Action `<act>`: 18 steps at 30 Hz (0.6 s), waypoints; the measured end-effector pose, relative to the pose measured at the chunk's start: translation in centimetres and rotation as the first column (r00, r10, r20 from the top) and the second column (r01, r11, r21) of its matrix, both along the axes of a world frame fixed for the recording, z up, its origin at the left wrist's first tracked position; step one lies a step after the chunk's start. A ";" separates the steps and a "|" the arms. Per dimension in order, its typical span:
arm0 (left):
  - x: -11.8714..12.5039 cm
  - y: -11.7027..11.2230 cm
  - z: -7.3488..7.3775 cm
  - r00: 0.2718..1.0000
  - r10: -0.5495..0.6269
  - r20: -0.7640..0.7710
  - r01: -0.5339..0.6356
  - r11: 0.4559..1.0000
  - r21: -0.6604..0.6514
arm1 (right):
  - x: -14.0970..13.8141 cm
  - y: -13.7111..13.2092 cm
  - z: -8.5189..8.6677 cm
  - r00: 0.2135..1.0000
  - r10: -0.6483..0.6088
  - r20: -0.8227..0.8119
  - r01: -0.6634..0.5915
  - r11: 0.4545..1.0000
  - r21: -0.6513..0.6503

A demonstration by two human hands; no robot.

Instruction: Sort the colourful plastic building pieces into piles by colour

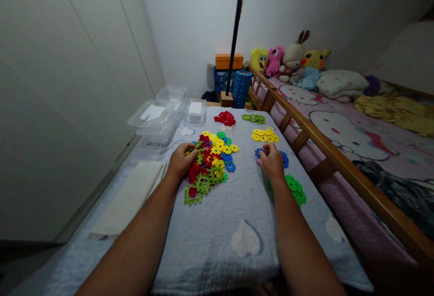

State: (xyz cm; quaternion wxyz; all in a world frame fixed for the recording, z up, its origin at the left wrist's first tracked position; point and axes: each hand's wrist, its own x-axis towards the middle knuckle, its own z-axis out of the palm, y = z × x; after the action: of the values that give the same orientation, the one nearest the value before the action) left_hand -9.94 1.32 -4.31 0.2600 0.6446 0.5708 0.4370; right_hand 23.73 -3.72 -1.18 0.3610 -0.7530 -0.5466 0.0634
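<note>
A mixed pile of plastic interlocking pieces in red, yellow, green and blue lies mid-table. My left hand rests against the pile's left edge, its fingers closed by red and olive-green pieces; what they pinch is hidden. Over on the right, my right hand has its fingers closed at a blue notched disc. More blue discs lie just beyond that hand. Sorted groups surround it: yellow discs behind, green discs beside the wrist, olive-green squares and red pieces at the far end.
Clear plastic boxes with white labels stand at the back left, one smaller box beside them. A pale folded sheet lies on the left. A wooden bed rail runs along the right side. A black pole rises behind the table.
</note>
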 end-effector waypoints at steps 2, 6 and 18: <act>0.0 0.0 0.1 1.000 0.001 -0.011 -0.001 1.000 0.000 | 1.4 0.0 0.3 0.993 -0.104 0.051 0.103 0.994 0.024; 0.1 -0.1 0.3 1.000 -0.001 -0.016 0.001 1.000 -0.004 | 3.2 -0.1 0.4 0.977 -0.183 0.106 0.181 0.983 0.028; 0.2 0.0 0.2 1.000 0.006 -0.009 -0.006 1.000 0.007 | 4.2 0.2 -0.1 0.958 -0.235 0.167 0.235 0.972 0.017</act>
State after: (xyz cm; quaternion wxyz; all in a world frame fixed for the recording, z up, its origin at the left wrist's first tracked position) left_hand -9.76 1.28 -4.07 0.2539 0.6458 0.5724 0.4367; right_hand 27.95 -3.53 -1.23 0.3176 -0.8157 -0.4816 -0.0427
